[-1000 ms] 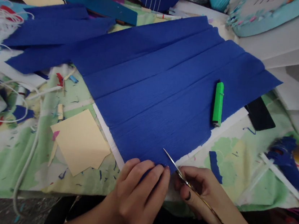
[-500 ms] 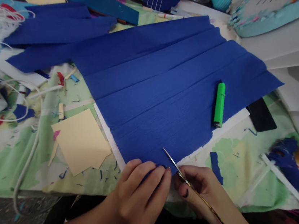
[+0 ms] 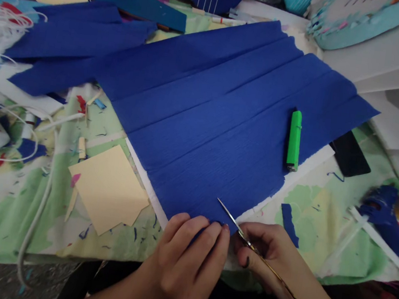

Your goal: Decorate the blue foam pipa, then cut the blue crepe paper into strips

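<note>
With left hand, clamping blue crepe sheet at near edge, likely best hold for light, soft, tearable stock; with right hand, gripping scissors.

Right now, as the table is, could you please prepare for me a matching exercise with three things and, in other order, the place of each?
1. scissors
2. bright green object
3. cream card with pink mark

A. on the patterned tablecloth
B. in the right hand
C. lying loose on the blue crepe paper

Pairs: 1-B, 2-C, 3-A
</note>
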The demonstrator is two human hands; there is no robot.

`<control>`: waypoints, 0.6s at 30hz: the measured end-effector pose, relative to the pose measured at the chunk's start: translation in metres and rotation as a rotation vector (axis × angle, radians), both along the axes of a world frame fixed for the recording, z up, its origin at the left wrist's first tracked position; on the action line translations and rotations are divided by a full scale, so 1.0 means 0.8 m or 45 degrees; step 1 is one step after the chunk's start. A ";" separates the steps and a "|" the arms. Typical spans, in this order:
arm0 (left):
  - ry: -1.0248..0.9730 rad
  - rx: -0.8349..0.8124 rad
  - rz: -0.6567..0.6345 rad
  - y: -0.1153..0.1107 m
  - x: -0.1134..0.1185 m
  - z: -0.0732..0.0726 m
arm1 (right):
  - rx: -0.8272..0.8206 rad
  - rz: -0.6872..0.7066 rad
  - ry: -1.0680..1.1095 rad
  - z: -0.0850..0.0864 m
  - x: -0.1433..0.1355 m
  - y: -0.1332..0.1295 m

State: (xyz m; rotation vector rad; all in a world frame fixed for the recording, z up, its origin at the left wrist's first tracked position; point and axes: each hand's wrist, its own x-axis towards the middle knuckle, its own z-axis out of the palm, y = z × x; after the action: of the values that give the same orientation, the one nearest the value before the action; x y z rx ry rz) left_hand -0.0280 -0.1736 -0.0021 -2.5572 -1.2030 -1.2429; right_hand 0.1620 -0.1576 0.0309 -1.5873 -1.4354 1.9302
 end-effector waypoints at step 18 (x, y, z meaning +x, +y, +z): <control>0.007 -0.095 0.025 -0.002 -0.001 0.010 | 0.050 0.056 0.050 -0.004 0.003 0.001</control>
State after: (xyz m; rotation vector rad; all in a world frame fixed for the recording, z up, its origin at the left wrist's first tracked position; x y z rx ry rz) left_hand -0.0285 -0.1749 0.0055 -2.5917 -1.2949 -1.2090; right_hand 0.1644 -0.1566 0.0273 -1.5042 -1.4949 1.9341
